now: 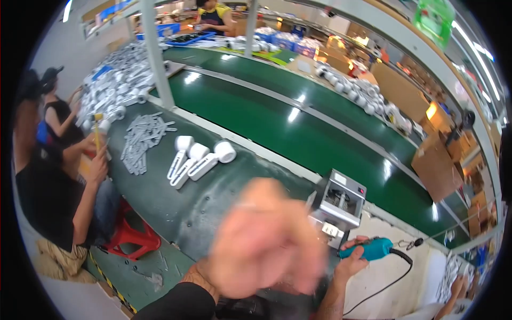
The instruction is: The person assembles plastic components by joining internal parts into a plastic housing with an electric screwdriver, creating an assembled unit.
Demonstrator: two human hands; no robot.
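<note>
Close in front of the view, my left hand (269, 240) is raised and badly blurred. Its fingers are smeared, so I cannot make out what they hold, if anything. My right hand (352, 257) is wrapped round a teal electric screwdriver (377, 249) with a black cord, held level at the bench's right part. Just beyond the tool stands a grey metal screw feeder (346, 186) with an open top. Farther left on the dark green bench top lie three white handled parts with round heads (198, 152), side by side.
A heap of grey flat strips (144, 140) lies left of the white parts. Beyond the bench runs a green conveyor belt (256, 120). Big piles of white parts (120, 74) fill the far left. Co-workers sit at the left (50, 197), near a red stool (136, 237).
</note>
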